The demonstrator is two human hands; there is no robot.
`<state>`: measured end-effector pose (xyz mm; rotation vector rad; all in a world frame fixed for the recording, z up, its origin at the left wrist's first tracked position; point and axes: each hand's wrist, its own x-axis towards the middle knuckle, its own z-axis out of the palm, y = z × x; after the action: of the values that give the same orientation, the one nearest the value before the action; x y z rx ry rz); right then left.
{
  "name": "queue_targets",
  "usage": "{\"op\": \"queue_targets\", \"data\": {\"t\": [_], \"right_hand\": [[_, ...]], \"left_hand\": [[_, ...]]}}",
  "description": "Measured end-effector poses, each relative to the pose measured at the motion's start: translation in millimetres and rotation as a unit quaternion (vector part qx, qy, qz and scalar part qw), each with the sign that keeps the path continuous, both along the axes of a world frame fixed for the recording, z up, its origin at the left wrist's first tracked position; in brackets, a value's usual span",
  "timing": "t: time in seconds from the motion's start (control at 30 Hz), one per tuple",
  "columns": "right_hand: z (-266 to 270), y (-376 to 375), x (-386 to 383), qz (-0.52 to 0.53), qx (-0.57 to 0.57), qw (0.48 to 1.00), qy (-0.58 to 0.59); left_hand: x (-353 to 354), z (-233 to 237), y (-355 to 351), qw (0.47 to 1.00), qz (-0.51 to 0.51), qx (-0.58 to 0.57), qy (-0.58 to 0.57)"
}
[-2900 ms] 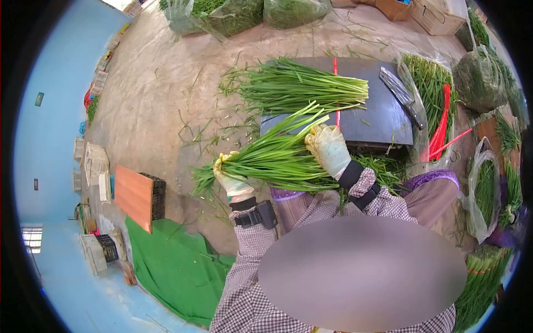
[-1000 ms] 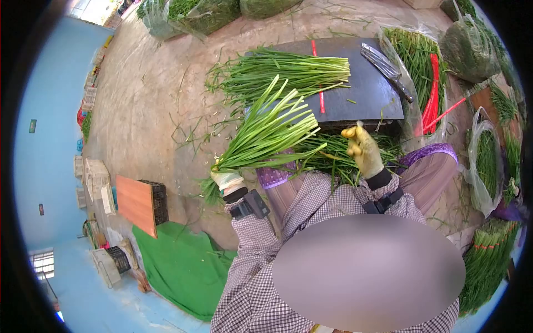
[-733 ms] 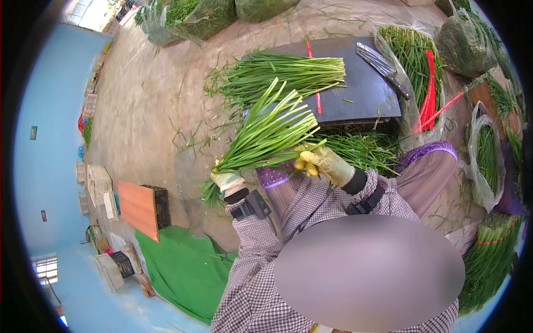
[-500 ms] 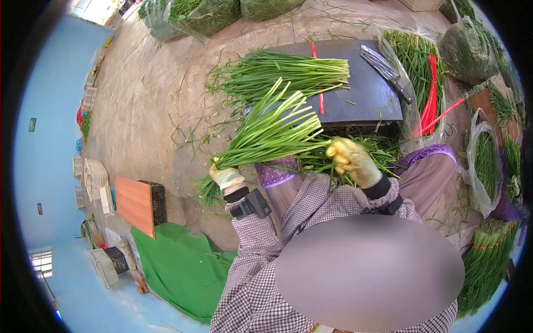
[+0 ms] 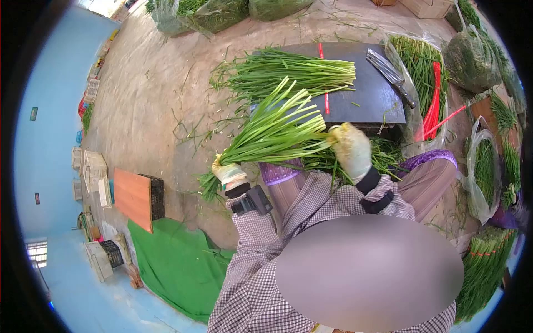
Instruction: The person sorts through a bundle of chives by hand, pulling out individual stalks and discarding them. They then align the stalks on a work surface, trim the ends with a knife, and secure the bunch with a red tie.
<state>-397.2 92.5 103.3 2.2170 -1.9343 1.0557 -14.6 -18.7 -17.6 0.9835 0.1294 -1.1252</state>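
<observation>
My left hand (image 5: 229, 175), in a stained pale glove, is closed around the leafy lower part of a bunch of garlic chives (image 5: 277, 130). The bunch fans out toward the upper right, its pale cut ends apart. At the lower ends of that fan, my gloved right hand (image 5: 351, 149) has its fingers closed on a few stalks; the fingertips are partly hidden. More loose chives (image 5: 383, 155) lie in my lap beneath it. On the dark board (image 5: 372, 105) ahead rests a second pile of chives (image 5: 294, 72), across a red strip (image 5: 326, 102).
A knife (image 5: 391, 77) lies at the board's right side. Beside it stands a clear bag of chives (image 5: 416, 61) with red strips (image 5: 432, 105) on it. More bagged greens (image 5: 472, 58) are at the right. A green cloth (image 5: 177, 266) and an orange panel (image 5: 133, 197) are at the left.
My right hand has turned more upright and its fingers have come against the stalk ends. My left hand keeps its hold on the bunch, nearly in place. The view has shifted slightly.
</observation>
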Motion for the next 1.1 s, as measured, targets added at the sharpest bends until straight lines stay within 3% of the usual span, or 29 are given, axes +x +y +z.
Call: {"op": "queue_targets", "data": {"t": [0.03,0.1,0.17,0.23,0.33,0.4,0.47,0.53,0.57,0.63,0.7,0.77,0.8,0.9,1.0,1.1], "right_hand": [[1,5,-11,-0.053,0.044,0.998,0.004],[-32,16,-47,-0.078,0.023,0.994,-0.073],[-47,38,-74,-0.098,0.162,0.982,0.018],[-78,45,-60,0.022,0.149,0.972,-0.178],[-13,29,11,0.146,0.19,0.968,-0.082],[-33,13,43,0.141,0.22,0.963,-0.066],[-53,4,53,0.152,0.246,0.954,-0.077],[-69,1,42,0.191,0.265,0.938,-0.12],[-49,4,25,0.224,0.28,0.923,-0.141],[-43,21,-5,0.109,0.413,0.838,-0.339],[-60,33,-49,0.14,0.254,0.942,-0.167],[-65,47,-79,0.052,0.348,0.927,0.129],[-69,52,-89,0.05,0.412,0.906,0.085],[-37,52,-49,0.042,0.315,0.947,0.048],[-35,31,15,0.16,0.224,0.96,-0.052],[-17,19,63,0.2,0.291,0.935,0.028]], "left_hand": [[-2,3,2,1.0,0.012,0.006,0.019],[0,-7,3,1.0,-0.008,0.007,0.014],[4,-22,6,1.0,-0.023,-0.005,-0.007],[5,-33,8,0.998,-0.043,-0.028,-0.047],[-2,-32,8,0.997,-0.063,-0.032,-0.042],[2,-52,5,0.984,-0.075,-0.038,-0.156],[3,-43,4,0.985,-0.049,-0.024,-0.161],[0,-25,3,1.0,0.016,0.007,0.002],[4,-29,3,1.0,0.009,0.002,0.02],[18,-38,2,0.998,-0.004,-0.008,0.058],[21,-44,-1,0.998,0.021,0.019,0.057],[17,-37,3,0.998,0.009,0.024,0.065],[16,-36,1,0.997,0.008,0.023,0.072],[16,-40,-1,0.997,0.004,0.031,0.077],[0,-23,1,0.998,0.015,0.056,0.006],[-3,-18,2,0.995,0.023,0.071,-0.067]]}}
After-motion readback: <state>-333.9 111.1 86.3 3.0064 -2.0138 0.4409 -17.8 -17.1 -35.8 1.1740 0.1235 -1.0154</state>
